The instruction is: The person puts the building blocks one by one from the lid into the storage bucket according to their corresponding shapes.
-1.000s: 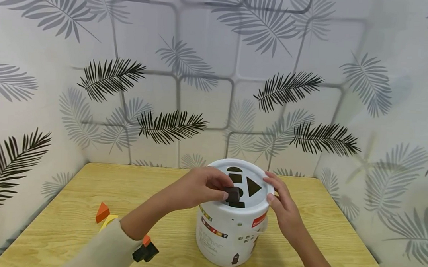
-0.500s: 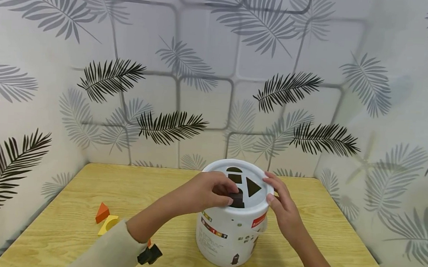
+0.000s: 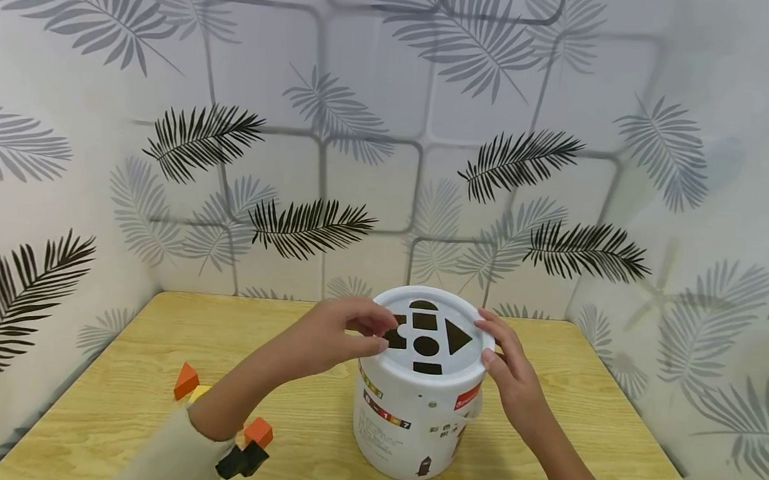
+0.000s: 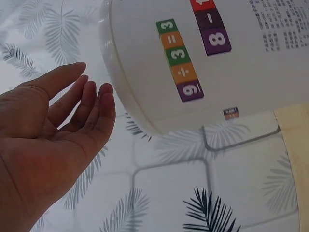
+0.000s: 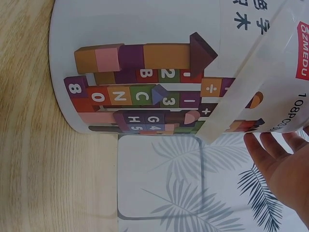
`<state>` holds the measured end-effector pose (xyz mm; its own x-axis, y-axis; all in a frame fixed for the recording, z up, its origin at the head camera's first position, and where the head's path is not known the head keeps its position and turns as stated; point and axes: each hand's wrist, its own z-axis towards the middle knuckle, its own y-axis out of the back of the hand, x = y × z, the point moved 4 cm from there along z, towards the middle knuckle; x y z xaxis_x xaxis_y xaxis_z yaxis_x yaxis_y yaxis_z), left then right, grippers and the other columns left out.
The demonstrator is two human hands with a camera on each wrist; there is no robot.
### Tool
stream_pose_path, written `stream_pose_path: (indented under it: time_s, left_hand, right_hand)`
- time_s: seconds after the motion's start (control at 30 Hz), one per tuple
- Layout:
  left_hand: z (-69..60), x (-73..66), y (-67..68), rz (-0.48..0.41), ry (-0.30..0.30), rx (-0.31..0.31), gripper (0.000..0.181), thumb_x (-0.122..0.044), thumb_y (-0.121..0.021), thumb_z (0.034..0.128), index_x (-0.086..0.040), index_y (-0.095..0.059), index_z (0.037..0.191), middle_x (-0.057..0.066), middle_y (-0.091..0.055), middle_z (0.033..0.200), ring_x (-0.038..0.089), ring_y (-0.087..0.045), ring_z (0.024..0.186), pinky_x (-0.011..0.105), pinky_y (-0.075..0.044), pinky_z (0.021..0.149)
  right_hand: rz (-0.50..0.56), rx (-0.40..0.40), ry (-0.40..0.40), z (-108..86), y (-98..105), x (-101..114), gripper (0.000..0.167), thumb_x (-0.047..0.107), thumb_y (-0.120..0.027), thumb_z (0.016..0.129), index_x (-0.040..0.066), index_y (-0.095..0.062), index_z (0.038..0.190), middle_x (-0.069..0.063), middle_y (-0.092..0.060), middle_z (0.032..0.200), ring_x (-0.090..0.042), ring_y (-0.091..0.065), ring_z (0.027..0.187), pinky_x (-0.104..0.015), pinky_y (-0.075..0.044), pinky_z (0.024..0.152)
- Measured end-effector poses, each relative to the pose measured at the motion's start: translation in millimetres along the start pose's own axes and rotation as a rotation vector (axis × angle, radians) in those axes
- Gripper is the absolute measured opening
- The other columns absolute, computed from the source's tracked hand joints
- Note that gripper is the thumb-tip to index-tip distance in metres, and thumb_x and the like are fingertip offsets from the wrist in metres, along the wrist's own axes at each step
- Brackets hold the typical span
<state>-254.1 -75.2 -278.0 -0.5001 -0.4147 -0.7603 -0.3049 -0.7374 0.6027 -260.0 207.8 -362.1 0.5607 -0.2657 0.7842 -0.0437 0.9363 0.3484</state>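
Observation:
A white bucket [image 3: 389, 426] stands upright, its white lid [image 3: 440, 353] cut with several dark shaped holes. My left hand [image 3: 335, 338] is at the lid's left side with thumb and fingers apart and nothing between them. In the left wrist view, the loosely bent fingers of the left hand [image 4: 63, 125] show beside the bucket's rim. My right hand [image 3: 514, 374] holds the right edge of the lid, fingertips and thumb on the rim. The right wrist view shows the fingers of that hand [image 5: 285, 169] against the bucket's printed side [image 5: 145, 29].
On the wooden table [image 3: 136, 329] to the left lie an orange triangular block [image 3: 186, 381], a yellow block [image 3: 199, 392] partly behind my left arm and an orange block [image 3: 259, 432]. A black device [image 3: 242, 461] sits at my left wrist. A patterned wall [image 3: 373, 196] stands behind.
The dark block that my left hand held over the lid's front holes is out of sight. That hand has let go and drawn left. My right hand has stayed on the rim.

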Motion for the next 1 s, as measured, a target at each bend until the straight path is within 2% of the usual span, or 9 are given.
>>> stream_pose_path:
  time_s: [0.17,0.37,0.57,0.7,0.8,1.0]
  left_hand:
    - [-25.0,28.3,26.0,-0.004,0.048,-0.099,0.028,-0.023,-0.072,0.0946,-0.016,-0.069,0.122,0.001,-0.068,0.116,0.016,-0.065,0.106,0.034,-0.055,0.092]
    - [-61.2,72.2,51.3,0.005,0.128,-0.176,0.031,-0.025,-0.070,0.0963,-0.012,-0.067,0.124,0.005,-0.066,0.117,0.019,-0.065,0.105,0.029,-0.056,0.088]
    - [-101.6,121.5,70.9,0.049,0.258,-0.258,0.035,-0.031,-0.069,0.0966,-0.013,-0.065,0.126,0.005,-0.066,0.117,0.019,-0.065,0.103,0.026,-0.055,0.085]
    - [-126.2,152.0,77.9,0.053,0.340,-0.259,0.041,-0.033,-0.069,0.0966,-0.010,-0.063,0.130,0.010,-0.063,0.125,0.020,-0.065,0.104,0.025,-0.055,0.083]
    - [-142.1,171.5,78.9,0.044,0.383,-0.225,0.046,-0.032,-0.070,0.0960,-0.006,-0.061,0.133,0.015,-0.060,0.130,0.023,-0.064,0.108,0.028,-0.056,0.083]
    - [-163.6,202.7,80.1,0.063,0.426,-0.129,0.053,-0.025,-0.071,0.0948,0.001,-0.055,0.138,0.026,-0.053,0.138,0.039,-0.058,0.119,0.046,-0.054,0.093]
  right_hand:
    - [-0.003,-0.002,-0.004,-0.8,1.2,0.2,0.039,0.012,-0.039,0.108,0.008,-0.045,0.147,-0.007,-0.028,0.163,0.004,-0.027,0.144,-0.010,-0.038,0.103]
    - [-0.003,-0.003,-0.007,-1.3,1.3,0.4,0.040,0.012,-0.039,0.108,0.008,-0.045,0.147,-0.006,-0.028,0.163,0.004,-0.026,0.144,-0.010,-0.037,0.104]
    - [0.012,0.004,-0.006,-0.6,-0.5,-0.5,0.040,0.011,-0.039,0.108,0.007,-0.044,0.147,-0.007,-0.028,0.163,0.003,-0.025,0.145,-0.010,-0.036,0.105]
    - [0.009,0.003,-0.008,-0.7,-1.0,-1.0,0.040,0.011,-0.039,0.108,0.008,-0.045,0.147,-0.007,-0.027,0.163,0.003,-0.024,0.145,-0.009,-0.036,0.105]
    - [0.005,0.003,-0.010,-0.7,-1.0,-0.8,0.040,0.012,-0.039,0.108,0.009,-0.045,0.147,-0.006,-0.027,0.163,0.003,-0.024,0.146,-0.009,-0.035,0.105]
    - [-0.005,-0.006,-0.009,-0.4,0.0,0.0,0.039,0.012,-0.039,0.108,0.009,-0.045,0.147,-0.006,-0.029,0.163,0.003,-0.023,0.146,-0.009,-0.034,0.106]
